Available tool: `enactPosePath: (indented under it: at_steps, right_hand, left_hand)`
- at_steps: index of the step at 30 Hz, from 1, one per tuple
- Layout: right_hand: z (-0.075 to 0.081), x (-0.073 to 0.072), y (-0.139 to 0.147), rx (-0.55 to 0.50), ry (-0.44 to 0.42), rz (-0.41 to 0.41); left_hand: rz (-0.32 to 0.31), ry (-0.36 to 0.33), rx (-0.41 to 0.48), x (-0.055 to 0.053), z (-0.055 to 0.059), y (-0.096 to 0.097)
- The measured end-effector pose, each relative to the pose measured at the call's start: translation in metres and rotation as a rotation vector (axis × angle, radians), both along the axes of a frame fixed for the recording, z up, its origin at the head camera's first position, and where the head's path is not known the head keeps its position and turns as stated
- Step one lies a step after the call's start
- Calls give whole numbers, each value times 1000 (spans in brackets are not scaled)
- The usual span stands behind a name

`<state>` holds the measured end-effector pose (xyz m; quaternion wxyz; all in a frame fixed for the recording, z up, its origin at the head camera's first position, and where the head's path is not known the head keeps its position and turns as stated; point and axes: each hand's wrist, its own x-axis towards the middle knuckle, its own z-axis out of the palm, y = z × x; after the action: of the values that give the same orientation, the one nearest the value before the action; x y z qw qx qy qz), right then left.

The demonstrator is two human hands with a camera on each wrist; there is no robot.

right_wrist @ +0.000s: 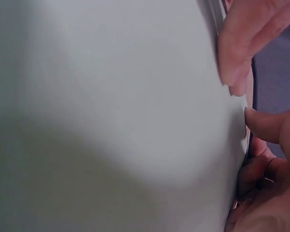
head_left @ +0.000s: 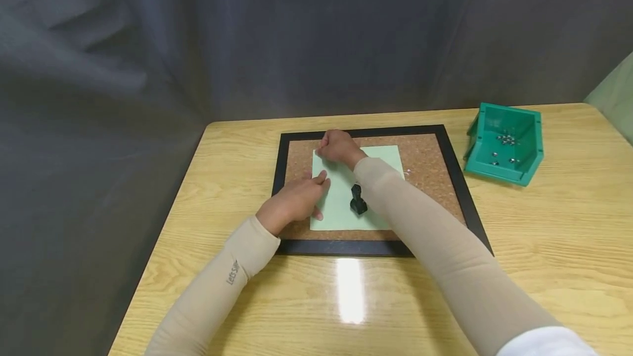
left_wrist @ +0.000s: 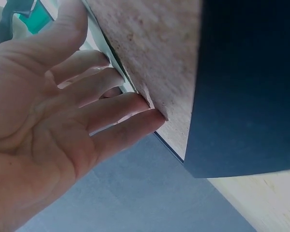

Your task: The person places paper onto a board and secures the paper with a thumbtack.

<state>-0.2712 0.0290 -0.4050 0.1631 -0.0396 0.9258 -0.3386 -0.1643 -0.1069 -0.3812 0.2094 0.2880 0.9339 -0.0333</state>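
A pale green sheet of paper (head_left: 341, 207) lies on a framed cork board (head_left: 425, 163). My left hand (head_left: 299, 196) touches the sheet's left edge, thumb over the paper. In the left wrist view its fingers (left_wrist: 123, 137) are extended, with fingertips at the cork. My right hand (head_left: 338, 146) has curled fingers and pinches the sheet at its far left corner. Any small item inside that grip is hidden. The paper (right_wrist: 135, 96) fills most of the right wrist view, with both hands at its edge. A small black tool (head_left: 358, 200) of unclear kind sits on the sheet, beside my right forearm.
A green bin (head_left: 526, 147) with several small shiny metal pieces (head_left: 506, 140) stands right of the board. A small whitish item (head_left: 407, 172) lies by the sheet's right edge. The board's black frame (head_left: 341, 247) rests on a wooden table (head_left: 227, 180). Dark curtains hang behind and left.
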Motion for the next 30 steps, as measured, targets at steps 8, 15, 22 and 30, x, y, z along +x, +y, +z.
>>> enactPosePath:
  at_steps: [8, 15, 22, 30]
  right_hand:
    - [-3, 0, -7, 139, 28, 13]
    - [6, 1, -4, 200, 44, 16]
    - [3, -1, 7, 125, 29, 40]
    - [-3, 0, 23, 79, 22, 122]
  left_hand:
    - [5, -1, 10, 4, -1, -3]
    - [-15, 14, 22, 3, 2, 0]
    - [-4, -23, 9, -1, 2, 4]
    - [13, -67, 8, -3, -3, 3]
